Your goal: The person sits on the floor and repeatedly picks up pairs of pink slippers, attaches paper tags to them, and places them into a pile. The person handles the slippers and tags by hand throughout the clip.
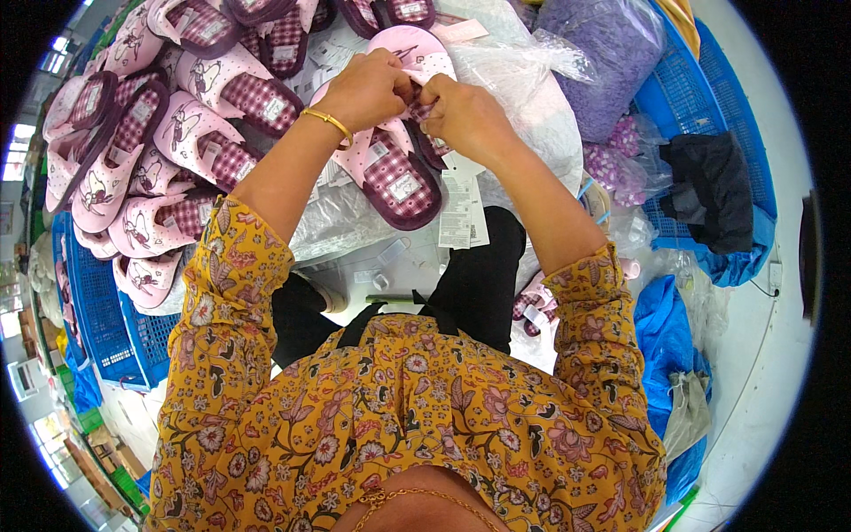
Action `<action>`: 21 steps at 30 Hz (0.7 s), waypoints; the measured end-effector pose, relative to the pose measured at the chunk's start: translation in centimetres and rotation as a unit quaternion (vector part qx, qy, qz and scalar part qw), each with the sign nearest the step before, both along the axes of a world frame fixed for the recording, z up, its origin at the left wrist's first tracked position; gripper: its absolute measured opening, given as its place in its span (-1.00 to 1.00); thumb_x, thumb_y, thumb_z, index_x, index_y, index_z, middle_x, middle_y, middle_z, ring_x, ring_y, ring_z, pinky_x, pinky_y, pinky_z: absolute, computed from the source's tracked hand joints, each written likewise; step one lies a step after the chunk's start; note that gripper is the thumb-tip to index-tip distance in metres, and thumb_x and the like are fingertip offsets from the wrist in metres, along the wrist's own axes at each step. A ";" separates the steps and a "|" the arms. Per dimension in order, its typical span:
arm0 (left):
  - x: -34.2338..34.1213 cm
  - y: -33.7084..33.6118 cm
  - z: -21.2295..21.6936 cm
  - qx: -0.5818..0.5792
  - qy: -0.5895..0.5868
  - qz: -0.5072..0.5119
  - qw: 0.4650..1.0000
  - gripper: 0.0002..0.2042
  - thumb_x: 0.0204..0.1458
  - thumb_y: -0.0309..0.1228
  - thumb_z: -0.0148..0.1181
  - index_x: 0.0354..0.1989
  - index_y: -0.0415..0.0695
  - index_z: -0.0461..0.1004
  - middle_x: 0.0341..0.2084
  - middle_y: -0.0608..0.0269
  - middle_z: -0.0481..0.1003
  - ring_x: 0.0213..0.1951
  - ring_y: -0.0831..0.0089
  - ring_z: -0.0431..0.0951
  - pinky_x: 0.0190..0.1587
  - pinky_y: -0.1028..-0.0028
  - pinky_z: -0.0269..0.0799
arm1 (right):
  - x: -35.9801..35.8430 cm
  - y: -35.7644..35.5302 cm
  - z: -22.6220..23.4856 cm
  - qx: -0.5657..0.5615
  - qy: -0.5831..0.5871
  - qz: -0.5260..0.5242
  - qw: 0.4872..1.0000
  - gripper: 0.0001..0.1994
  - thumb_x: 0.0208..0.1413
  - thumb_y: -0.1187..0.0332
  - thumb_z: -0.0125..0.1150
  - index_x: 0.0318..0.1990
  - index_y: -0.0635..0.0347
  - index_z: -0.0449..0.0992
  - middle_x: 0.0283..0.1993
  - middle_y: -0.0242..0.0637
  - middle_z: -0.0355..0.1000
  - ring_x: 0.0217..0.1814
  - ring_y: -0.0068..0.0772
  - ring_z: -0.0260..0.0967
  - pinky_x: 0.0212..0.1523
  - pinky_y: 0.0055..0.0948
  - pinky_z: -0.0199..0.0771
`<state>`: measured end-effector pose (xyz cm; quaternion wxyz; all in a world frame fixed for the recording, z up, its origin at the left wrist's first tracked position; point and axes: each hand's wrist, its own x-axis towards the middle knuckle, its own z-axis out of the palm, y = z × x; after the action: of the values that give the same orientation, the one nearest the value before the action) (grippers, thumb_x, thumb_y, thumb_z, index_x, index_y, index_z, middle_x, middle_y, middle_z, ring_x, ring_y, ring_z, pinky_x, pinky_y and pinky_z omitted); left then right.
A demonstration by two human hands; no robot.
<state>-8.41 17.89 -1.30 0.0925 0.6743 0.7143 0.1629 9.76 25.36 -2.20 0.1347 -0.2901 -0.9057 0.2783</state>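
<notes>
Nearest is the person's yellow floral shirt (408, 399), its sleeves pushed up at the forearms, with black trousers (486, 275) showing beyond its hem. Off to the right lie a crumpled blue sheet (660, 332) and a beige cloth (687, 412), and a loose pink slipper (534, 310) sits low beside the right leg. A blue basket (102, 297) stands off the left edge of the surface (335, 251), which is spread with clear plastic wrapping (523, 111). At the middle of the near edge is a pair of slippers (403, 191), pink with dark, checked insoles, one heel pointing toward the person; white paper tags (458, 213) hang from the pair, past that edge. Just beyond, the left hand (368, 89), with a gold bangle (328, 124) at its wrist, and the right hand (468, 115) grasp the pair from either side, fingers curled and fingertips nearly meeting; exactly what they pinch is hidden. A heap of similar slippers (191, 124) overlaps from the left edge up toward the far edge. Near the far right corner rests a purple fluffy bundle (598, 66) in clear plastic, with a white-dotted purple bundle (616, 173) just nearer, and beside them a blue crate (691, 84) with a black cloth (709, 195) draped over it.
</notes>
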 end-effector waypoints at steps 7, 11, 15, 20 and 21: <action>-0.1 -0.1 -0.3 -0.014 -0.007 0.005 1.000 -0.83 -0.18 -0.38 0.28 -0.37 0.06 0.69 -0.07 0.28 0.47 0.00 0.12 0.40 0.06 0.27 0.38 | -0.1 0.1 0.0 -0.004 0.000 0.008 1.000 -0.72 -0.09 0.36 0.40 -0.20 0.15 0.51 -0.38 -0.27 0.59 -0.30 -0.21 0.55 -0.24 -0.27 0.49; 0.1 -0.2 -0.6 0.003 0.007 0.006 1.000 -0.84 -0.18 -0.38 0.28 -0.36 0.05 0.68 -0.06 0.27 0.46 0.01 0.13 0.40 0.07 0.28 0.38 | -0.2 0.0 0.3 -0.002 -0.002 0.003 1.000 -0.74 -0.10 0.36 0.41 -0.23 0.15 0.52 -0.38 -0.27 0.59 -0.29 -0.21 0.55 -0.24 -0.27 0.49; 0.1 -0.2 -0.7 0.004 0.012 0.004 1.000 -0.82 -0.18 -0.37 0.29 -0.34 0.05 0.67 -0.04 0.26 0.46 0.01 0.13 0.40 0.07 0.29 0.37 | -0.7 0.1 0.4 0.009 -0.014 -0.002 1.000 -0.76 -0.09 0.34 0.39 -0.24 0.12 0.53 -0.37 -0.29 0.59 -0.28 -0.19 0.55 -0.24 -0.24 0.49; 0.0 -0.1 -0.8 0.018 0.027 -0.007 0.999 -0.79 -0.17 -0.38 0.29 -0.30 0.00 0.66 -0.07 0.21 0.47 -0.02 0.12 0.43 0.06 0.27 0.38 | -1.1 0.0 -0.4 0.031 0.005 -0.017 0.999 -0.77 -0.07 0.29 0.38 -0.25 0.08 0.54 -0.37 -0.32 0.59 -0.26 -0.17 0.55 -0.25 -0.20 0.50; 0.2 -0.2 -0.8 0.033 0.034 -0.011 0.999 -0.80 -0.17 -0.40 0.28 -0.30 -0.04 0.66 -0.09 0.18 0.49 -0.04 0.12 0.46 0.05 0.26 0.39 | -1.1 0.0 -0.6 0.030 0.008 -0.020 0.999 -0.77 -0.07 0.29 0.38 -0.25 0.08 0.54 -0.37 -0.31 0.59 -0.26 -0.17 0.55 -0.24 -0.20 0.50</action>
<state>-8.25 17.72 -2.07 0.0475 0.6901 0.7035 0.1627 8.62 25.39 -2.75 0.1564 -0.3012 -0.9067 0.2504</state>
